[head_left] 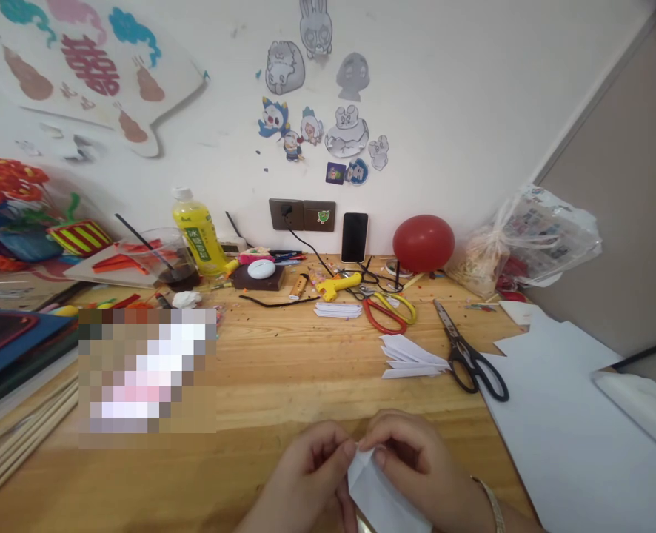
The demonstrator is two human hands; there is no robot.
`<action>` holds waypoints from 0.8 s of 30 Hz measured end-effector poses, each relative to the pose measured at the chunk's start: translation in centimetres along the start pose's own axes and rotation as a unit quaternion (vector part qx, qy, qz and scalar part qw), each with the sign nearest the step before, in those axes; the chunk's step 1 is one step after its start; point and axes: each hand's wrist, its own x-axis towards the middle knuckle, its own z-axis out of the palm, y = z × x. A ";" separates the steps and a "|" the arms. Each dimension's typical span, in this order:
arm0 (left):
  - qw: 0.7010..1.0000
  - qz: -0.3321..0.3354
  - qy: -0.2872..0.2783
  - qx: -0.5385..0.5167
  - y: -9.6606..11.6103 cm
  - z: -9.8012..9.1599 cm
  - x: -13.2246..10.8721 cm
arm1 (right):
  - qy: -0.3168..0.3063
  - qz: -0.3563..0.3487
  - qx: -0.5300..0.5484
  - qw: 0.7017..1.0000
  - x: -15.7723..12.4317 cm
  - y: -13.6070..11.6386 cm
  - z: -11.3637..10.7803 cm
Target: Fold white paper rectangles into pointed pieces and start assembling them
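Observation:
A piece of white paper [386, 492] with creases is held low at the front edge of the view. My left hand [317, 474] pinches its upper left corner between thumb and fingers. On the paper's upper right edge, my right hand [417, 463] is closed too, thumb on the near face and fingers curled behind. The two hands nearly touch at the top of the paper. Folded white paper strips [411, 359] lie beyond my right hand, beside black-handled scissors [472, 363]. Farther back is a small stack of folded paper [337, 310].
White sheets [572, 414] cover the right side. Red-and-yellow scissors [386, 314], a yellow glue gun [336, 285], a phone [355, 237] and a red balloon [423, 243] are at the back. A yellow bottle [199, 235] and a drink cup [178, 270] stand back left; wooden sticks [25, 444] lie left.

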 end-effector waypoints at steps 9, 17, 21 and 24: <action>0.998 0.007 0.019 0.053 0.1 0.4 -0.2 | 0.006 0.114 0.061 0.992 0.5 -0.6 0.6; 0.996 0.016 0.018 0.092 -0.3 0.5 -0.4 | 0.004 0.131 0.109 0.985 0.4 -0.1 0.8; 0.995 0.021 0.010 0.097 -0.1 0.5 -0.5 | -0.001 0.122 0.105 0.987 0.3 -0.2 0.8; 0.991 0.037 0.017 0.126 -0.3 0.4 -0.5 | -0.003 0.120 0.092 0.989 0.2 -0.3 0.8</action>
